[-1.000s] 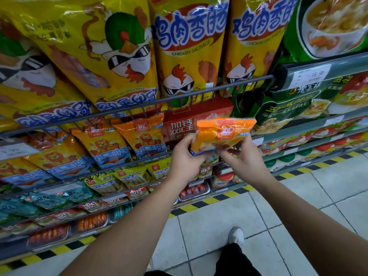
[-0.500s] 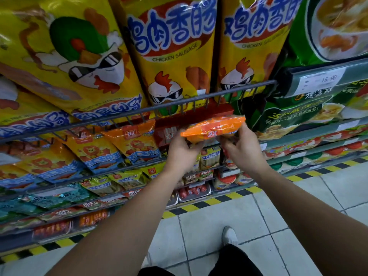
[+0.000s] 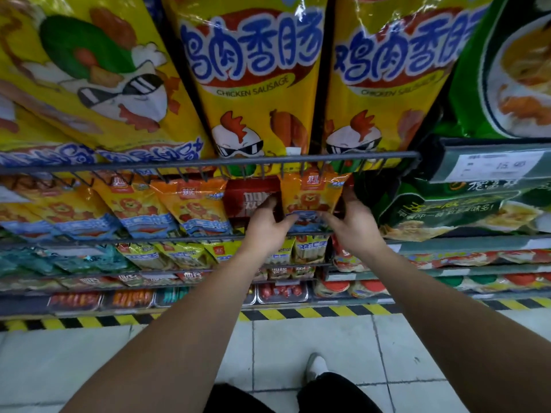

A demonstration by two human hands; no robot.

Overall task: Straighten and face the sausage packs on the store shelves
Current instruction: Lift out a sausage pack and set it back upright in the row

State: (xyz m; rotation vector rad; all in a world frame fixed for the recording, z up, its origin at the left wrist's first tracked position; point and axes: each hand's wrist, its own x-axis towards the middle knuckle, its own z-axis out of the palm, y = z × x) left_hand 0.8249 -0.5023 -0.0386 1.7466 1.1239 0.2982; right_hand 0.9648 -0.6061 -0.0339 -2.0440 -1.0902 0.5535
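At the right end of the wire shelf [image 3: 179, 239], the orange pack [image 3: 311, 196] stood upright, lion print facing out, its top just under the rail [image 3: 208, 163] above. The left hand [image 3: 267, 226] pinched its lower left corner and the right hand [image 3: 353, 225] gripped its right edge, with both thumbs on the front.

The step looked like seating the pack. To do it well, its bottom needed to sit behind the shelf's front edge, lean like the neighbouring orange packs [image 3: 196, 204], and stay square. A red box [image 3: 247, 198] stood just left of it and partly behind, so pushing too far risked tipping the pack back. The film looked slippery and soft, so both hands should have let go together.
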